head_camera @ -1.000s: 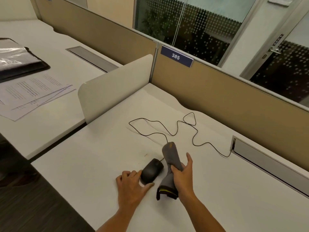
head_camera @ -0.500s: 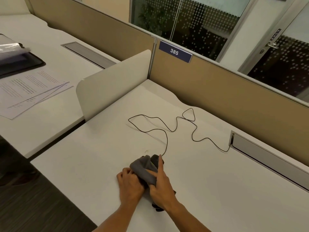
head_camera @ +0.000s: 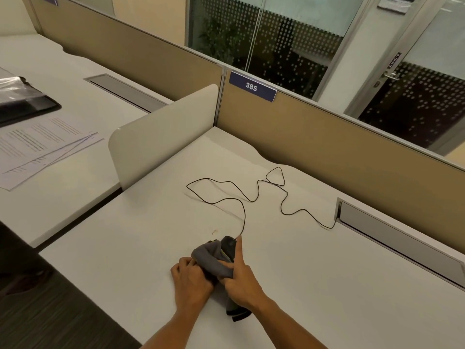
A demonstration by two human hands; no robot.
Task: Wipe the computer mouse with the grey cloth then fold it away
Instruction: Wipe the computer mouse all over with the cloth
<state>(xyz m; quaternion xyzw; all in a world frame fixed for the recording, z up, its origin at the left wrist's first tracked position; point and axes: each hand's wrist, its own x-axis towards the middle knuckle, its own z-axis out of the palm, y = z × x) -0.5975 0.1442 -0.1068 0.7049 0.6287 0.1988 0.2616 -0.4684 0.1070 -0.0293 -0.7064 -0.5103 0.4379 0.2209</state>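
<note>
A black wired computer mouse lies near the front of the white desk, mostly covered by the grey cloth; only its front end shows. My left hand grips the mouse's left side under the cloth, fingers curled. My right hand holds the cloth against the mouse with thumb and curled fingers, its index finger stretched along the mouse's right side. A tail of the cloth trails back under my right wrist.
The mouse's black cable loops across the desk to a grey cable tray at the right. A white divider and tan partition bound the desk. Papers and a black folder lie on the left desk.
A second ago my right hand held the cloth upright beside the bare mouse. It has since laid the cloth over the mouse, and both hands now close around them.
</note>
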